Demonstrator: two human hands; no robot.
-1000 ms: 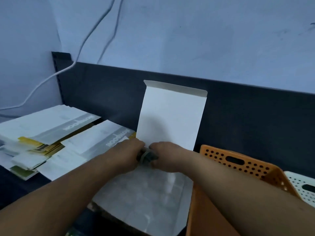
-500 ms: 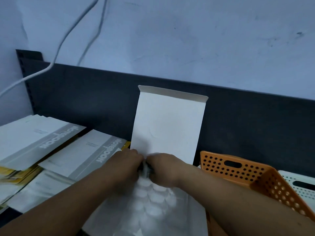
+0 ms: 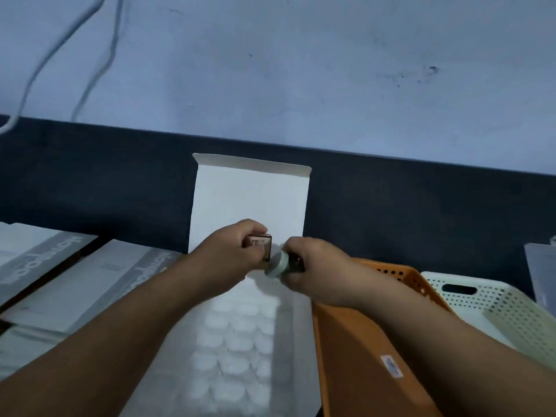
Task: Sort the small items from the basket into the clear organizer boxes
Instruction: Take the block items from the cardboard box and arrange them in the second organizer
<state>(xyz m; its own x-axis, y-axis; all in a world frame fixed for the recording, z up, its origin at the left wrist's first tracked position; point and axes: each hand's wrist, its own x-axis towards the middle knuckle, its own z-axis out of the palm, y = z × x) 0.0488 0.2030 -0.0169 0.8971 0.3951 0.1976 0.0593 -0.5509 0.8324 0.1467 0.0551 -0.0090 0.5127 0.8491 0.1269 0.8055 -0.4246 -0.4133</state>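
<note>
My left hand grips a small brown carton with its open end facing right. My right hand grips a small bottle with a pale green cap, its cap just clear of the carton's mouth. Both hands hover above an open white box whose tray shows rows of round white cells; its lid stands upright behind my hands. An orange perforated basket lies to the right, under my right forearm.
A cream perforated basket sits right of the orange one, with a clear plastic container at the far right edge. Flat grey-and-white packages lie stacked on the left. A dark back panel and a wall with hanging cables stand behind.
My hands have lifted and drawn apart. The bottle has come out of the brown carton, which was hidden between my hands before. The view has shifted to the right.
</note>
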